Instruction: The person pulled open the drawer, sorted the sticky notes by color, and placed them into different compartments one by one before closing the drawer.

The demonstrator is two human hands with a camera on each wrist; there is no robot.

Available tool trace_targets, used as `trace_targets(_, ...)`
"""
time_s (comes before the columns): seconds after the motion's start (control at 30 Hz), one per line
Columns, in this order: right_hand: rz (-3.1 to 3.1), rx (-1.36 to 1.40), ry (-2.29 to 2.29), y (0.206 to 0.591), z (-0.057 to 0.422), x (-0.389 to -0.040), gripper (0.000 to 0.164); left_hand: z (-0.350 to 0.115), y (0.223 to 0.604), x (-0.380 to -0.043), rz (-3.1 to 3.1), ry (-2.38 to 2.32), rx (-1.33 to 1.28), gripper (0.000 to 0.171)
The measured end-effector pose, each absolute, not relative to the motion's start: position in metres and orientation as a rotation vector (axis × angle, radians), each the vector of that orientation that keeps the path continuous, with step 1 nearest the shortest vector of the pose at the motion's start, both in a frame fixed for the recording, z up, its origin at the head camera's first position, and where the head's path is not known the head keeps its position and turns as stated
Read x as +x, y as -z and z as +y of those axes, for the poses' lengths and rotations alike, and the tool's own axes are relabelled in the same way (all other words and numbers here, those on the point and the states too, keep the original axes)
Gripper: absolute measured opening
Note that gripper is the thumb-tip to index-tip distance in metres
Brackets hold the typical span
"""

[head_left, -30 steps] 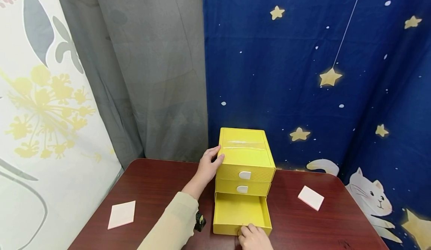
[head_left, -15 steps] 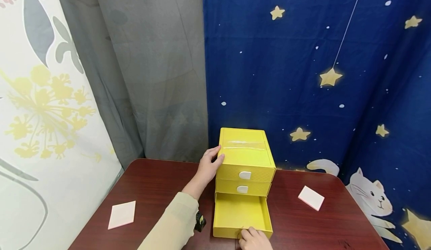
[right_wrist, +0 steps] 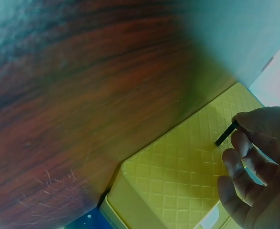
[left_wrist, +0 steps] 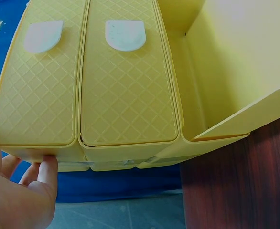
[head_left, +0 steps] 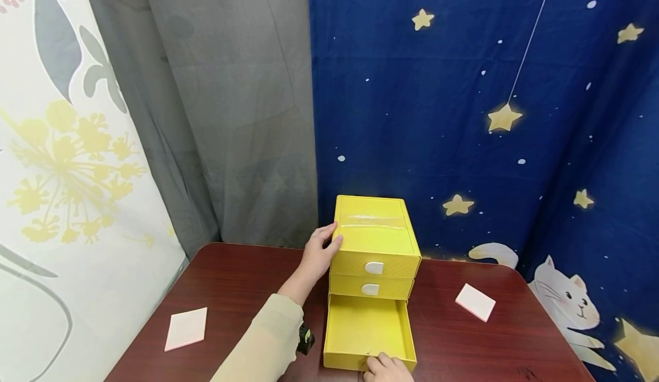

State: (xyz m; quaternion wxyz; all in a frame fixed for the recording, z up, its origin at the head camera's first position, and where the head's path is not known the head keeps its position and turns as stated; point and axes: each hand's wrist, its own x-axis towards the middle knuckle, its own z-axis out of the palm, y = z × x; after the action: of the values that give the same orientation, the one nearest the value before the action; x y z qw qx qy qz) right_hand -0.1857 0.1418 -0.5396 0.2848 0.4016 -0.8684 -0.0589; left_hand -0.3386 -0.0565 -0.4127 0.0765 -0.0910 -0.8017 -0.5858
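A yellow drawer cabinet (head_left: 373, 239) stands on the table. White tab handles (head_left: 374, 267) mark its two upper closed drawers, while its bottom drawer (head_left: 368, 325) is pulled out with nothing inside. My left hand (head_left: 316, 254) presses against the cabinet's upper left side, thumb at the top edge. In the left wrist view that hand (left_wrist: 20, 191) has its fingertips on the side wall. My right hand (head_left: 388, 369) is at the bottom drawer's front. In the right wrist view, thumb and forefinger pinch a thin black strip (right_wrist: 227, 133) at the patterned drawer front (right_wrist: 178, 167).
The dark red wooden table (head_left: 257, 279) carries a pale square pad (head_left: 186, 329) on the left and a smaller pale pad (head_left: 476, 302) on the right. Behind hang a grey curtain (head_left: 247, 113) and a blue star-patterned curtain (head_left: 391, 113).
The bottom drawer has slid a little farther out toward me, along with my right hand. My left hand stays in place on the cabinet.
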Motion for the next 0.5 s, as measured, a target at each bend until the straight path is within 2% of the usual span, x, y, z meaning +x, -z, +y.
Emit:
trace_targets(0.37, -2.111, 0.982, 0.02, 0.528, 0.142, -0.188, 0.016, -0.056, 0.412, -0.338, -2.408, 1.748, -0.272, 0.053)
trace_targets(0.5, -2.046, 0.935, -0.058, 0.517, 0.147, -0.194, 0.036, -0.056, 0.412, -0.338, -2.409, 1.735, -0.273, 0.052)
